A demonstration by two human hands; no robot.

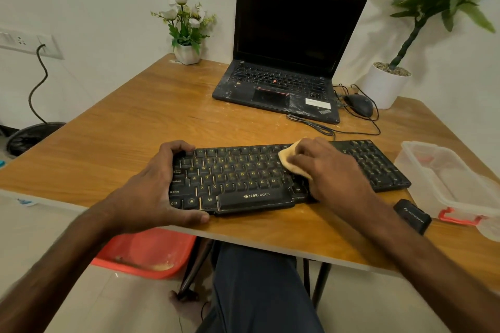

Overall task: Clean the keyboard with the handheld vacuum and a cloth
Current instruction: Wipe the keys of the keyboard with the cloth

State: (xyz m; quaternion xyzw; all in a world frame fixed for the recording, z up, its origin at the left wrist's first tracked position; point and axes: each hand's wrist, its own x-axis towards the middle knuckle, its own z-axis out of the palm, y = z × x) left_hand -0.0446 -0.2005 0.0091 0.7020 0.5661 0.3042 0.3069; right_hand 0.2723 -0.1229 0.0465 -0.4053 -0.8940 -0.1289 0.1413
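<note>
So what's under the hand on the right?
A yellow cloth lies under the right hand, pressed on the keyboard. The hand hides most of the cloth and the keys below it.

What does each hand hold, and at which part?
The left hand grips the keyboard at its left end, fingers over the far edge, thumb at the near edge. The right hand presses the cloth onto its keys.
</note>
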